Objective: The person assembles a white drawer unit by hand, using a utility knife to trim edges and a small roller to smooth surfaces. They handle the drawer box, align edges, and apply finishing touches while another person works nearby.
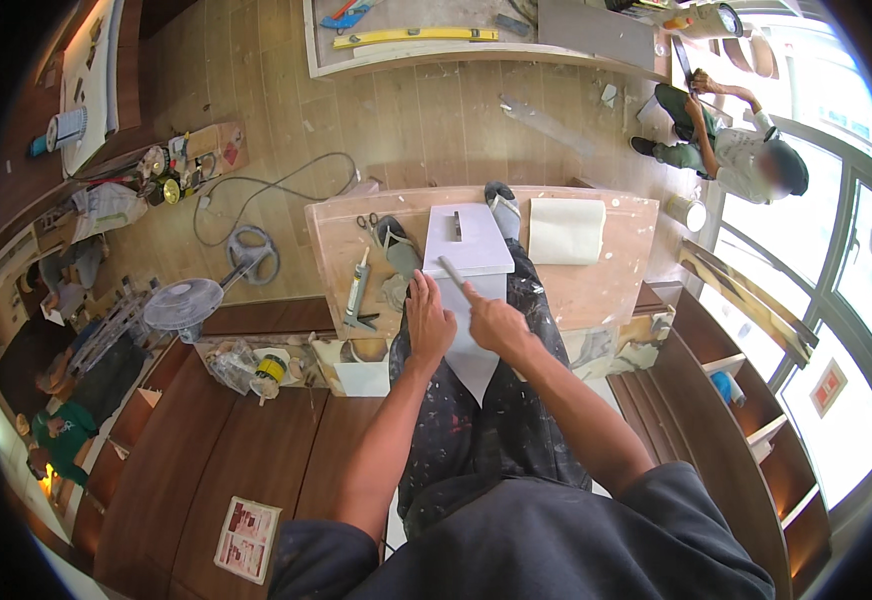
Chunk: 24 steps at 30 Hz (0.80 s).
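White box (466, 258), by spattered board (628, 235) and floorboards (386, 110), meets close-set left fingers (420, 292); right fingers (476, 300) grip bar (450, 268).

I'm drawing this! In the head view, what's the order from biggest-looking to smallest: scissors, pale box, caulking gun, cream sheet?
1. Pale box
2. Cream sheet
3. Caulking gun
4. Scissors

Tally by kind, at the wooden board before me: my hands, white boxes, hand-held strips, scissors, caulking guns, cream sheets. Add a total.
Hands: 2 (left hand, right hand)
White box: 1
Grey strip, in the right hand: 1
Scissors: 1 pair
Caulking gun: 1
Cream sheet: 1
Total: 7
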{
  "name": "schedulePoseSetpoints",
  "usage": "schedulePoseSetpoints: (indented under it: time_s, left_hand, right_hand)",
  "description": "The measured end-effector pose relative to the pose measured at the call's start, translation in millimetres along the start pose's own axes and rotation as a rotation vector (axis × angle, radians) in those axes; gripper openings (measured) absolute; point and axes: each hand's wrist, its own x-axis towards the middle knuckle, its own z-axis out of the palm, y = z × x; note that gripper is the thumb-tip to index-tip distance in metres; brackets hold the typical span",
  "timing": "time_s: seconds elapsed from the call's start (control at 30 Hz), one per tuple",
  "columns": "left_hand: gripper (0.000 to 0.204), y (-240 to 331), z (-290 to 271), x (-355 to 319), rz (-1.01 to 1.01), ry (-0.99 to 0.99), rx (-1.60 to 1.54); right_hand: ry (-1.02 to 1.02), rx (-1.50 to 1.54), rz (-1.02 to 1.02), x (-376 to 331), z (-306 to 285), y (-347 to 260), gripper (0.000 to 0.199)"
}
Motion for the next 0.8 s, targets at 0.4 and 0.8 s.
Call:
schedulePoseSetpoints:
  time_s: [0.4, 0.8]
  left_hand:
    - [0.072, -25.0, 6.3, 8.3, -0.015, -0.070, -0.108]
    - [0.081, -17.8, 9.7, 16.6, -0.160, -0.294, -0.167]
  right_hand:
    - [-0.080, -0.008, -0.022, 32.8, 11.9, -34.8, 0.062]
    - [-0.018, -0.029, 0.051, 40.7, 7.4, -13.0, 0.061]
